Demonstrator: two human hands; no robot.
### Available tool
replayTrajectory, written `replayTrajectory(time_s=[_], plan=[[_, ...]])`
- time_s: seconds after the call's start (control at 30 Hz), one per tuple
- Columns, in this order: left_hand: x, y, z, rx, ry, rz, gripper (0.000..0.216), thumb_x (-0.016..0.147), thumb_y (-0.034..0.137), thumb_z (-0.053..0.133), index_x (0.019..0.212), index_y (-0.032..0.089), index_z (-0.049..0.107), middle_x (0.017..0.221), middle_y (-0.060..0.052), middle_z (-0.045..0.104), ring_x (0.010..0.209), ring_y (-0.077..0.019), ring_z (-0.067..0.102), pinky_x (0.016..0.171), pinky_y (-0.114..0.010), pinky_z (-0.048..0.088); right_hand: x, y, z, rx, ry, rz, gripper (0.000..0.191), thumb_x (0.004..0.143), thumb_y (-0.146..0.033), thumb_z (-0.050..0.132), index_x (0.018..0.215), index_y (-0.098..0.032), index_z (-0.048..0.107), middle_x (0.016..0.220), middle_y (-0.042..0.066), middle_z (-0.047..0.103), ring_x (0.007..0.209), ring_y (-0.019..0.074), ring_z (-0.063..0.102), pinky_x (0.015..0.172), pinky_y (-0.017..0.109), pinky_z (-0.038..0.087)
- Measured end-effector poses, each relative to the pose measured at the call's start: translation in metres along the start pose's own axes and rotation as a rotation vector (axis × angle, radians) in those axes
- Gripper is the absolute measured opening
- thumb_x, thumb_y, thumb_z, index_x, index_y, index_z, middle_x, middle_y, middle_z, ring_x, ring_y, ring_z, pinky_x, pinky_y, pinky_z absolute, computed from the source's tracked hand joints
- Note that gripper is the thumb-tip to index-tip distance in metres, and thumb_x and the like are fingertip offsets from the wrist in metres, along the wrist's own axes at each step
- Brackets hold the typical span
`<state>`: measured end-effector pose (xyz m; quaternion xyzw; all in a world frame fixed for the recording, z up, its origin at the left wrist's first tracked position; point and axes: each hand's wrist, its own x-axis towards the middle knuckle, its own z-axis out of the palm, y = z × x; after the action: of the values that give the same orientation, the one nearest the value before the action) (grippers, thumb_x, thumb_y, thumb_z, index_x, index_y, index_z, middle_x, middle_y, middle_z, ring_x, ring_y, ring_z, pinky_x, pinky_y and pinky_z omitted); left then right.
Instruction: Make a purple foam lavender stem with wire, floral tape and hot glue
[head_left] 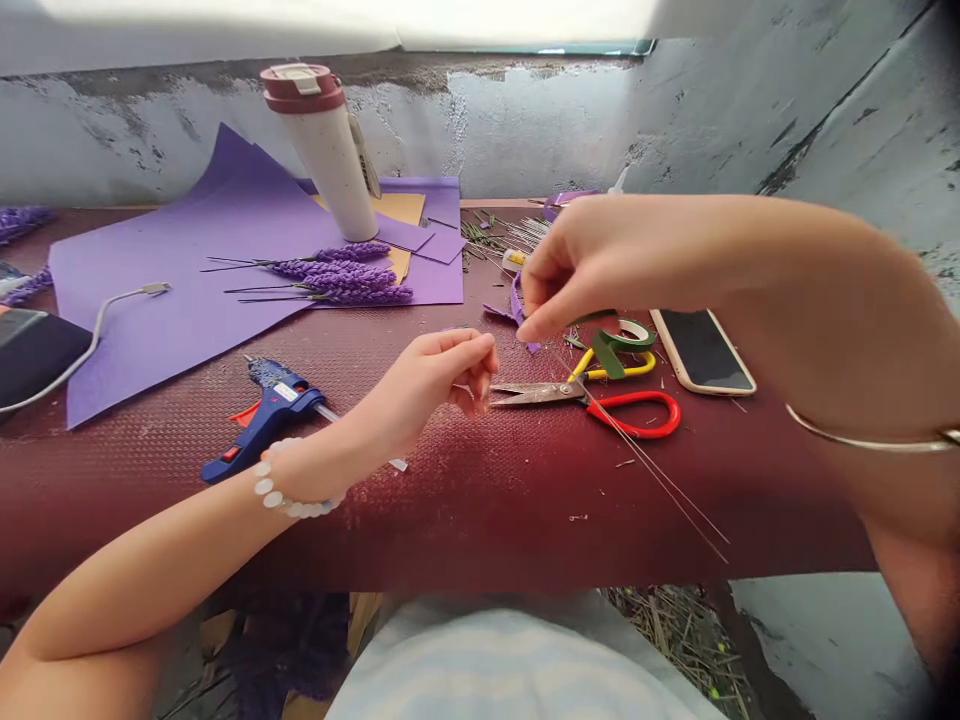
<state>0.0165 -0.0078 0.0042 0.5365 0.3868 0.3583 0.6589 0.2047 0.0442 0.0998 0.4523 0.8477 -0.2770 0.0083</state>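
My left hand (457, 375) is closed, thumb against curled fingers, near the tips of the scissors (540, 392). Anything in its pinch is too small to make out. My right hand (574, 265) is bent down at the wrist in a pinch. Two thin wires (649, 455) run from its fingertips across the red scissor handle towards the table's front. A purple paper strip (516, 300) shows right behind those fingers; whether they touch it is unclear. Below my right hand, a roll of green tape (626, 340) rests by the yellow handle.
A blue glue gun (262, 420) lies left of my left forearm. Purple flower stems (337, 280) lie on purple sheets (172, 270) beside a tall tumbler (322, 150). A phone (705, 350) is at right, a cabled black device (37, 350) at far left. Wire pieces (525, 235) lie behind.
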Motion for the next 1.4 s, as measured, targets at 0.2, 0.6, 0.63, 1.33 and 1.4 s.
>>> replayTrajectory(time_s=[0.2, 0.6, 0.63, 1.33, 1.4], plan=[[0.007, 0.000, -0.006, 0.116, -0.017, -0.056, 0.035, 0.090, 0.043, 0.050, 0.068, 0.016, 0.049, 0.058, 0.004, 0.042, 0.049, -0.0085, 0.044, 0.047, -0.022, 0.035, 0.028, -0.007, 0.027, -0.069, -0.124, -0.028, 0.030, 0.071, -0.016, 0.066, 0.048, -0.017, 0.048, 0.047, -0.002, 0.040, 0.038, 0.0044, 0.031, 0.036, 0.026, 0.017], [0.014, -0.010, -0.011, 0.629, -0.126, -0.051, 0.026, 0.092, 0.038, 0.041, 0.075, 0.019, 0.046, 0.055, 0.006, 0.041, 0.053, -0.0106, 0.039, 0.053, -0.025, 0.030, 0.021, 0.003, 0.053, 0.036, -0.158, 0.039, 0.024, 0.072, -0.023, 0.061, 0.051, -0.017, 0.051, 0.044, -0.001, 0.041, 0.036, 0.0069, 0.034, 0.031, 0.023, 0.022], [0.014, -0.010, -0.011, 0.622, -0.136, -0.046, 0.025, 0.092, 0.038, 0.041, 0.076, 0.019, 0.047, 0.055, 0.005, 0.041, 0.053, -0.0107, 0.039, 0.053, -0.025, 0.030, 0.021, 0.003, 0.053, 0.044, -0.159, 0.040, 0.023, 0.071, -0.023, 0.063, 0.052, -0.017, 0.051, 0.044, -0.001, 0.041, 0.035, 0.0068, 0.034, 0.031, 0.023, 0.021], [0.008, -0.001, -0.006, 0.559, -0.213, 0.011, 0.022, 0.093, 0.031, 0.047, 0.077, 0.017, 0.049, 0.059, 0.006, 0.048, 0.056, -0.0083, 0.042, 0.056, -0.022, 0.032, 0.012, 0.044, 0.057, 0.575, -0.334, -0.021, 0.025, 0.080, -0.034, 0.066, 0.064, -0.015, 0.060, 0.059, -0.003, 0.049, 0.051, 0.0063, 0.044, 0.045, 0.019, 0.036], [0.008, 0.001, -0.005, 0.567, -0.231, 0.019, 0.021, 0.093, 0.032, 0.047, 0.079, 0.016, 0.051, 0.061, 0.005, 0.048, 0.058, -0.0085, 0.042, 0.057, -0.022, 0.032, 0.011, 0.049, 0.061, 0.679, -0.371, -0.037, 0.025, 0.081, -0.031, 0.064, 0.064, -0.015, 0.058, 0.058, -0.004, 0.045, 0.051, 0.0057, 0.041, 0.044, 0.018, 0.035]])
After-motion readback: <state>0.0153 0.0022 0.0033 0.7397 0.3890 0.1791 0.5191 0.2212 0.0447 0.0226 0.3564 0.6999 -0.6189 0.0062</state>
